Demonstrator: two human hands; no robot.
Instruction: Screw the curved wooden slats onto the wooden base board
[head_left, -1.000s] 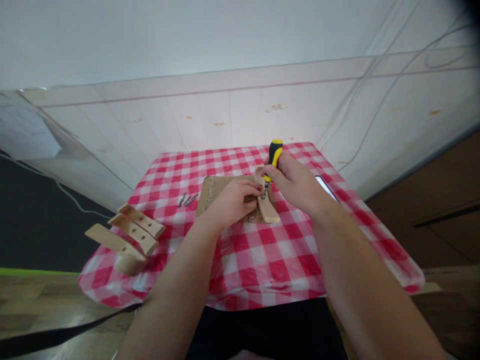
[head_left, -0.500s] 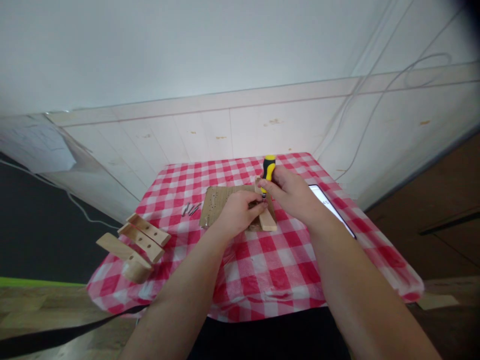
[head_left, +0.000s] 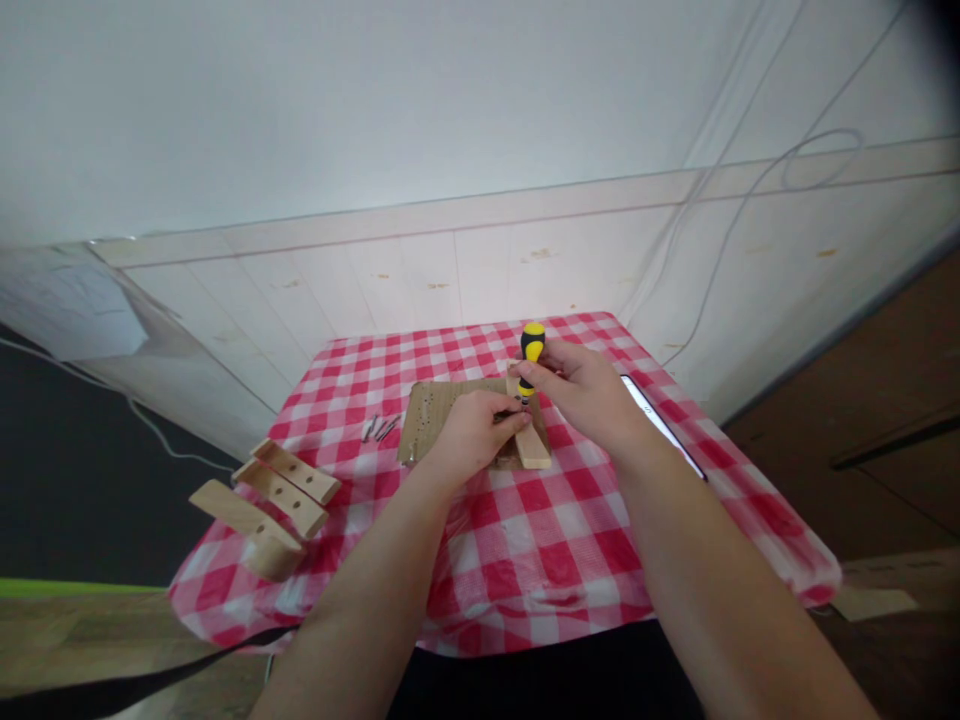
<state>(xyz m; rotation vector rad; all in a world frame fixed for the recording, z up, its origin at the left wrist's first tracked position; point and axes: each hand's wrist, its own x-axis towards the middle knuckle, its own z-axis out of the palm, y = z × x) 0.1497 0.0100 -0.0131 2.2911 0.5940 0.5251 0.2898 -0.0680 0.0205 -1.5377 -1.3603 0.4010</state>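
My right hand is wrapped round the yellow and black handle of a screwdriver, held nearly upright with its tip down. My left hand is closed in a pinch right at the screwdriver's tip; what sits between those fingertips is too small and covered to make out. Beneath both hands lies a light wooden piece, partly hidden by the fingers. It rests on a brown cardboard piece with small holes in its left part.
Several thin metal screws or nails lie left of the cardboard. Several wooden parts with drilled holes stand at the table's left edge. A phone lies beside my right forearm. A checked cloth covers the table, which stands against a wall.
The view has tilted and shifted slightly. The screwdriver handle leans a little differently, its butt end turned more toward me. Both hands keep their hold in the same spot.
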